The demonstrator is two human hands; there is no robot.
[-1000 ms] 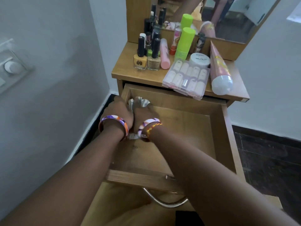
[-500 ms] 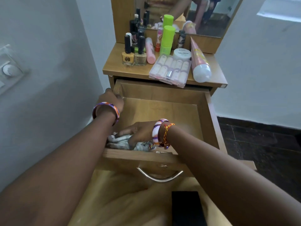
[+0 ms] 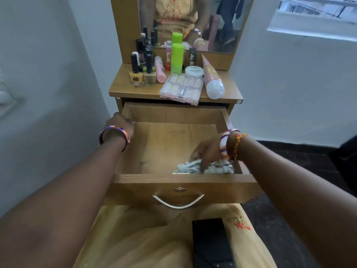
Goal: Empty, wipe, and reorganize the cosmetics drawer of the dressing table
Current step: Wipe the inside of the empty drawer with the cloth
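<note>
A wooden dressing table [image 3: 228, 88] stands against a white wall, its drawer [image 3: 173, 182] pulled open. A crumpled pale cloth [image 3: 193, 167] lies at the drawer's front right corner, under the right hand [image 3: 207, 151], whose curled fingers grip it. The left hand [image 3: 120, 124] grips the drawer's left wall.

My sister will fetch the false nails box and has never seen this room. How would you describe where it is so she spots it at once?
Go to the wooden dressing table with the mirror, and look at the front edge of its top, just above the open drawer. The false nails box lies flat there, beside the big pink tube. It is the only clear, flat case, showing rows of pale nails.
</note>
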